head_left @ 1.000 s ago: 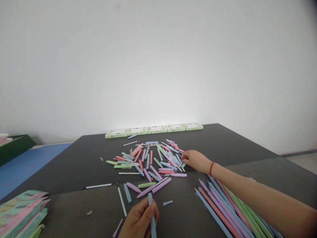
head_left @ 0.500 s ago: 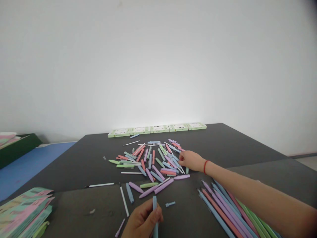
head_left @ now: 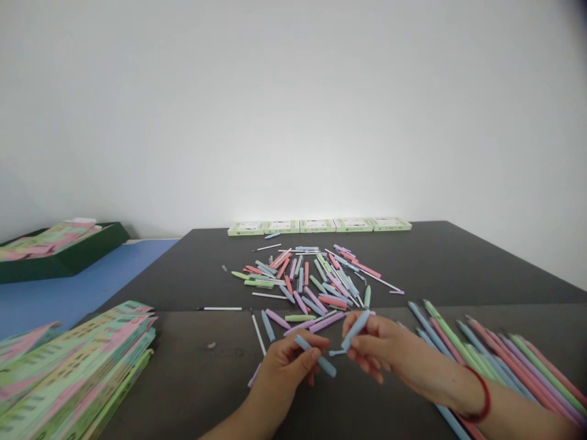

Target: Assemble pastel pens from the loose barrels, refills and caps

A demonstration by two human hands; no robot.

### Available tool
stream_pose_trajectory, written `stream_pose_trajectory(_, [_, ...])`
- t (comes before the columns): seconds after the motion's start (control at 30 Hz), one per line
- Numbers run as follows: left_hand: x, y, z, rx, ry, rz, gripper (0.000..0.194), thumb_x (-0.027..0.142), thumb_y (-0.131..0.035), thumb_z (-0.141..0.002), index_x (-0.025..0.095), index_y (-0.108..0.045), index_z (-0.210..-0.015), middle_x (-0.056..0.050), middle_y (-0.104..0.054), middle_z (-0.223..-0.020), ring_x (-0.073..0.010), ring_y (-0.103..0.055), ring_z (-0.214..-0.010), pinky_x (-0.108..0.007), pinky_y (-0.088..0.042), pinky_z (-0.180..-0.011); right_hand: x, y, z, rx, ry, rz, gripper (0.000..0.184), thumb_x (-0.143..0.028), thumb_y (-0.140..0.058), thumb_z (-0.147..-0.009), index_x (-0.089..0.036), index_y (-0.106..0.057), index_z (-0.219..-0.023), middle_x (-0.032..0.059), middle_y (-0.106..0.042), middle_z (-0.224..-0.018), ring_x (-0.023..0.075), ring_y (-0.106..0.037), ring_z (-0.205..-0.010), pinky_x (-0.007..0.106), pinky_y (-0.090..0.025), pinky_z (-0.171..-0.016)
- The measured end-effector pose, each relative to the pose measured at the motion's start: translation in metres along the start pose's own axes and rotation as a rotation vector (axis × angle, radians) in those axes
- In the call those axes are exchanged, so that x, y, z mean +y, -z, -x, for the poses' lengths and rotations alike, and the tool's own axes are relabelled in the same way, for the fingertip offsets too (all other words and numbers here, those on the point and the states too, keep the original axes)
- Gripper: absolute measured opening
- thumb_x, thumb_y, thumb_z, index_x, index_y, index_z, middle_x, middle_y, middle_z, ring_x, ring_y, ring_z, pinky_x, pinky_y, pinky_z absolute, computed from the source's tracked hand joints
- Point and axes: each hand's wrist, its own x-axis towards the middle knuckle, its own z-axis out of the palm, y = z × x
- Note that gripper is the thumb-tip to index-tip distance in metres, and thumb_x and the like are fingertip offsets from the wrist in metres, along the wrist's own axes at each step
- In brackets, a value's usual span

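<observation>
A blue pen tube (head_left: 326, 365) is above the near part of the dark table (head_left: 174, 373), slanting down to the right, pinched between the thumb and fingers of the left hand (head_left: 288, 368). Just beside it, a blue tapered pen piece (head_left: 356, 330) tilts the other way, gripped by the thumb and fingertips of the right hand (head_left: 389, 349); the two parts are apart. That wrist wears a red band (head_left: 482, 391). A small blue plug (head_left: 337, 352) shows between the hands. Beyond them spreads a loose heap of coloured pen parts (head_left: 301, 280) and white refills (head_left: 269, 296). Assembled-looking pens (head_left: 518, 366) lie side by side at right, printed packets (head_left: 87, 366) at left. Pale green boxes (head_left: 317, 226) line the far edge; a green tray (head_left: 68, 267) sits far left on a blue surface (head_left: 149, 260).
</observation>
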Motion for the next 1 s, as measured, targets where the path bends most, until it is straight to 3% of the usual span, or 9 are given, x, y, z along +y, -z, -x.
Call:
stream_pose_trajectory(0.27, [0.009, -0.001, 0.0, 0.039, 0.021, 0.351, 0.015, 0.02, -0.073, -0.072, 0.015, -0.069, -0.086, -0.001, -0.063, -0.078, -0.0102, -0.055, -0.064, -0.022, -0.043, -0.062, 0.012, -0.015, 0.008, 0.119, 0.117, 0.014, 0.016, -0.034, -0.058, -0.079, -0.019, -0.053, -0.081, -0.0046, -0.051, -0.064, 0.0106, -0.05, -0.056, 0.021, -0.042, -0.049])
stream_pose_trajectory(0.43, [0.009, 0.001, -0.001, -0.005, 0.019, 0.456, 0.013, 0.016, -0.069, -0.077, 0.015, -0.065, -0.089, -0.001, -0.061, -0.08, -0.0091, -0.054, -0.064, -0.022, -0.044, -0.064, 0.016, -0.019, 0.007, 0.097, 0.143, 0.026, 0.009, -0.028, -0.054, -0.079, -0.019, -0.052, -0.08, -0.0039, -0.054, -0.064, 0.0113, -0.052, -0.056, 0.02, -0.042, -0.046])
stream_pose_trajectory(0.6, [0.007, 0.001, 0.0, -0.038, 0.007, 0.418, 0.009, 0.013, -0.065, -0.08, 0.016, -0.062, -0.089, -0.001, -0.06, -0.084, -0.0092, -0.052, -0.068, -0.022, -0.043, -0.067, 0.016, -0.022, 0.01, 0.078, 0.165, 0.102, 0.001, -0.019, -0.05, -0.079, -0.019, -0.051, -0.079, -0.005, -0.051, -0.064, 0.0095, -0.051, -0.055, 0.017, -0.041, -0.045])
stream_pose_trajectory(0.73, [0.004, 0.002, -0.001, -0.032, -0.03, 0.29, 0.01, 0.016, -0.067, -0.079, 0.017, -0.06, -0.087, 0.001, -0.058, -0.081, -0.0089, -0.05, -0.067, -0.02, -0.04, -0.064, 0.023, -0.023, 0.013, 0.055, 0.155, 0.172, 0.01, -0.012, -0.048, -0.078, -0.019, -0.052, -0.084, -0.0051, -0.051, -0.068, 0.0081, -0.051, -0.057, 0.015, -0.039, -0.047])
stream_pose_trajectory(1.0, [-0.008, 0.004, 0.001, -0.087, -0.041, 0.161, 0.034, 0.033, -0.073, -0.075, 0.02, -0.056, -0.101, 0.0, -0.06, -0.078, -0.0108, -0.05, -0.064, -0.022, -0.037, -0.059, 0.036, -0.028, 0.007, -0.007, 0.102, 0.207, 0.014, -0.008, -0.045, -0.077, -0.018, -0.054, -0.081, -0.0045, -0.056, -0.067, 0.007, -0.05, -0.054, 0.015, -0.037, -0.049])
